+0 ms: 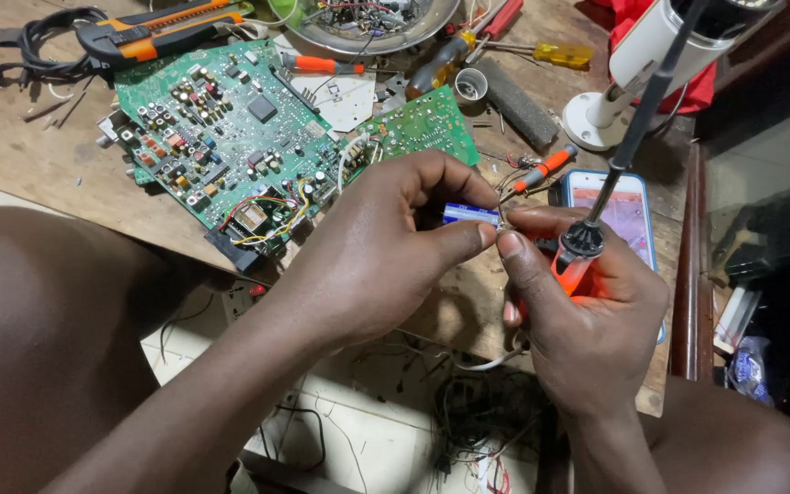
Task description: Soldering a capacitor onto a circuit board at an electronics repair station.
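My left hand [386, 247] pinches a small blue cylindrical capacitor [468, 214] between thumb and fingers. My right hand [587, 311] meets it from the right, fingertips on the capacitor's thin wire leads. The same hand also grips a soldering iron with an orange handle [571, 271], whose dark shaft [642, 119] points up and away. Both hands hover over the front edge of a worn wooden table [38, 146]. A large green circuit board [221, 128] lies to the left, a smaller green board [422, 123] just behind my left hand.
A phone with a lit screen [628, 210] lies under my right hand. Screwdrivers [322, 65], an orange utility knife [157, 27], a metal bowl of parts [368, 23], a grey block [518, 101] and a white camera [633, 64] crowd the table. Tangled wires [477, 412] lie below.
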